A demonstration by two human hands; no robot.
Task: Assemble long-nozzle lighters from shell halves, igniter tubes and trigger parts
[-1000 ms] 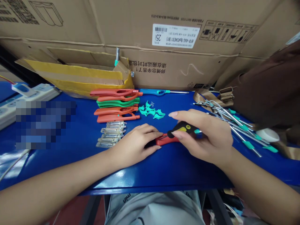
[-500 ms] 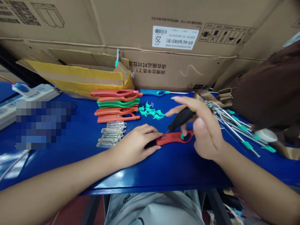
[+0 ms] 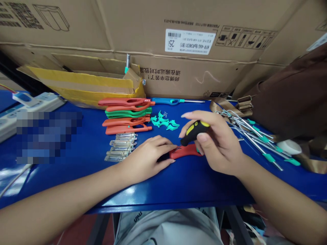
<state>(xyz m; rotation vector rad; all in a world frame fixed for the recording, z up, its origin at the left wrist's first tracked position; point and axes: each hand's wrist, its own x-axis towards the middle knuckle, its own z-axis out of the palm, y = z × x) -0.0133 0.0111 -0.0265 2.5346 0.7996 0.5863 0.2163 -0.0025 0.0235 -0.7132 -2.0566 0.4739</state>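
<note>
My right hand [image 3: 216, 141] grips a black and yellow screwdriver [image 3: 193, 131], its tip down on a red plastic lighter body [image 3: 184, 151] lying on the blue table [image 3: 178, 183]. My left hand [image 3: 148, 158] lies on the table with its fingers pressed on the left end of that red body, holding it down. Just left of my left hand sit several clear plastic inserts [image 3: 120, 147].
Behind the hands lie a stack of red and green lighter bodies [image 3: 126, 115], small teal clips [image 3: 165, 121] and a blue lighter [image 3: 176, 100]. Metal rods with teal collars [image 3: 255, 136] are piled at the right. Cardboard boxes [image 3: 178, 51] wall the back; a power strip [image 3: 28, 102] lies at the left.
My right hand turned the screwdriver, lifting its fingers off the handle and then closing round it again, with the tip kept on the red body. My left hand stayed put.
</note>
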